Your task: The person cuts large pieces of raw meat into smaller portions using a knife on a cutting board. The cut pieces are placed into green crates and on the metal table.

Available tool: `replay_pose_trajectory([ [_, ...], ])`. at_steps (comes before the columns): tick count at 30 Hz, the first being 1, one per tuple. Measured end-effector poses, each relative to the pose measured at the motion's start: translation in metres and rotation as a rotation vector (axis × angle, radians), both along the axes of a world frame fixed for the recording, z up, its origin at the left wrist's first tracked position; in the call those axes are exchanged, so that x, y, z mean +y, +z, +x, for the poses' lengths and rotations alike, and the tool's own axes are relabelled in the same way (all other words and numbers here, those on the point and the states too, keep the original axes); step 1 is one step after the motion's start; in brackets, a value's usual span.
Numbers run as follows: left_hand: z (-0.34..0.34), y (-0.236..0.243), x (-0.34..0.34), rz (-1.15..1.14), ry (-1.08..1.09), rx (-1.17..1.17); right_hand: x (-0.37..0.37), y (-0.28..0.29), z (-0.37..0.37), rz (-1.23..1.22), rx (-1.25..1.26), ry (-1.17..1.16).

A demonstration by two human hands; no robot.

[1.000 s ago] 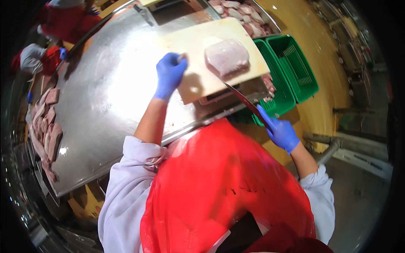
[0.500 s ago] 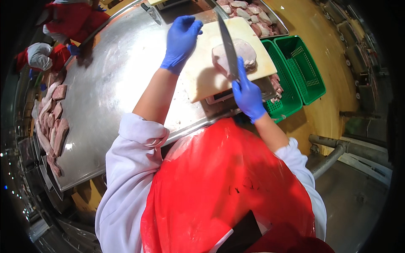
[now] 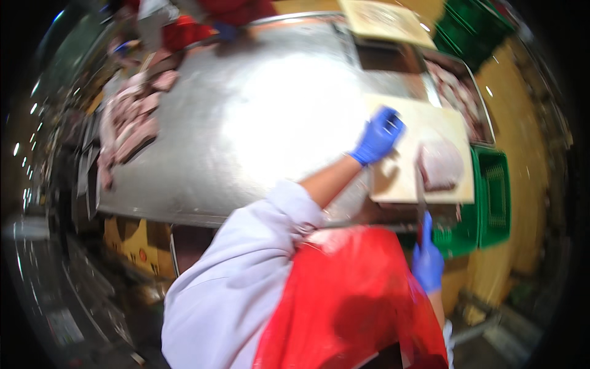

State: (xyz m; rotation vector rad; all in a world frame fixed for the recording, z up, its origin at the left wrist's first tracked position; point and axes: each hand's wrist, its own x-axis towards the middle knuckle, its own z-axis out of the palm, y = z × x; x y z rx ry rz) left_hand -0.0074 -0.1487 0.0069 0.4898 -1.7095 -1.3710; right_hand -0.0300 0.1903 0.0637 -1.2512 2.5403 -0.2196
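I have the piece of meat (image 3: 441,165) lying on the pale cutting board (image 3: 424,112), toward its right side, at the right end of the metal table (image 3: 196,144). It sits there as one body; I see no slice parted from it, so I'd judge the work on this piece to be early or midway, with any trimming unfinished. Other pieces lie in the metal tray (image 3: 487,126) beyond the board and in a heap of meat (image 3: 132,120) at the table's left end (whether those are finished or waiting, I can't tell from here).

The meat is nearly round, with a straighter edge facing me, so its long axis is hard to call. The knife (image 3: 421,206) is clearer: its length runs almost straight away from me, tip leading, at the meat's left edge. Blur hides whether the blade touches or has entered it.

My right hand (image 3: 428,264) grasps the knife's handle. My left hand (image 3: 378,135) hangs over the board's left part, fingers curled; I can't tell whether they hold anything.
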Motion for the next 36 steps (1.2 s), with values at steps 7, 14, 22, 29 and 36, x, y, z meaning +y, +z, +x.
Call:
replay_pose_trajectory([
  [7, 0.007, 0.012, 0.024, 0.058, -0.094, -0.103, 0.084, 0.046, -0.016, -0.56, -0.429, -0.343],
  [14, -0.03, -0.048, 0.013, 0.156, -0.167, 0.034, 0.142, -0.01, -0.128, -0.548, -0.144, -0.701],
  [22, -0.002, -0.019, 0.012, 0.021, -0.017, -0.249, 0.16, -0.044, -0.164, -0.376, -0.232, -0.823],
  [29, -0.044, 0.016, 0.057, -0.205, -0.014, -0.424, 0.186, -0.063, -0.179, -0.621, -0.246, -0.718],
  [36, -0.085, 0.03, 0.094, -0.667, -0.022, -0.592, 0.208, -0.095, -0.202, -0.659, -0.382, -0.649],
])
